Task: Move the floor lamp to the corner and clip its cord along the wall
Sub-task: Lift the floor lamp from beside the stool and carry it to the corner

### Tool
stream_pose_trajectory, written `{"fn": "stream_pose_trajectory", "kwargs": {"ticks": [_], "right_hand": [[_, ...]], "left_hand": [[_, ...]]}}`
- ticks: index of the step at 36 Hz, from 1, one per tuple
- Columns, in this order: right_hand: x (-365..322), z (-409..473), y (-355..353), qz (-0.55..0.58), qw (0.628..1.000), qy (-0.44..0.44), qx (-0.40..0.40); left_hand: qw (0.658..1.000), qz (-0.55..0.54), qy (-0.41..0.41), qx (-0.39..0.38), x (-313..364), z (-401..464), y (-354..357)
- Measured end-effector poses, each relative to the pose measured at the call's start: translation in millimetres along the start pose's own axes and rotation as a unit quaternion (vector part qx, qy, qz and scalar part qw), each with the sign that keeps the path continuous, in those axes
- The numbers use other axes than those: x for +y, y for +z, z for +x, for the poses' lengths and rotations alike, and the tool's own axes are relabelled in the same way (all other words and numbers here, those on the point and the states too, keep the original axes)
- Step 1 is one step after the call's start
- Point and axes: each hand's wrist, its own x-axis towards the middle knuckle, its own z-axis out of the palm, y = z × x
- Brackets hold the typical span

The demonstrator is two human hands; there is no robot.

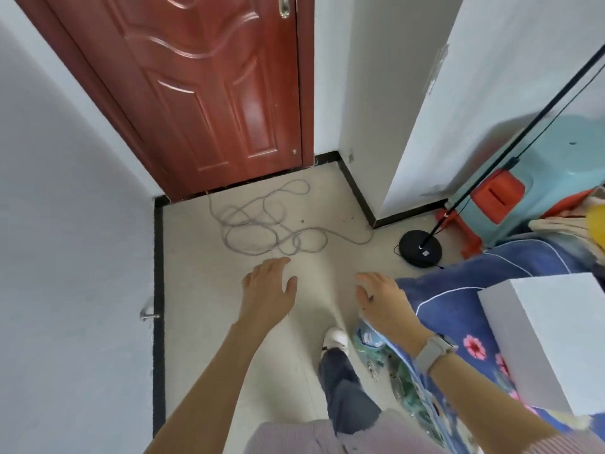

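Observation:
The floor lamp stands at the right: a round black base (420, 248) on the floor and a thin black pole (510, 158) leaning up to the top right corner. A thin black cord (553, 116) runs alongside the pole. A loose grey cable (262, 224) lies tangled on the floor in front of the door. My left hand (267, 291) and my right hand (381, 298) hover over the floor, fingers spread, holding nothing. Both are well short of the lamp base.
A red-brown door (209, 93) closes the far end, with white walls and black skirting (158, 290) around. A wall corner (373, 221) juts out near the lamp. A blue bedspread (458, 290), a white box (550, 339) and a teal and orange plastic item (523, 191) crowd the right.

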Motion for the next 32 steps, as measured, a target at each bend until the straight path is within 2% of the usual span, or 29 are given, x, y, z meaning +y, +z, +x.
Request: {"fn": "stream_pose_trajectory", "kwargs": {"ticks": [5, 12, 19, 24, 32], "right_hand": [[29, 85, -14, -0.003, 0.998, 0.049, 0.039], [62, 202, -59, 0.03, 0.988, 0.137, 0.059], [87, 266, -106, 0.078, 0.969, 0.215, 0.09], [112, 296, -134, 0.114, 0.937, 0.297, 0.143], [144, 338, -166, 0.175, 0.859, 0.409, 0.253]], "left_hand": [[0.998, -0.014, 0.051, -0.034, 28, 101, 14], [0.988, 0.022, 0.121, -0.088, 84, 246, 15], [0.97, 0.007, 0.192, -0.151, 144, 349, 24], [0.941, 0.002, 0.272, -0.202, 190, 415, 42], [0.881, 0.009, 0.386, -0.273, 269, 513, 78]]}}
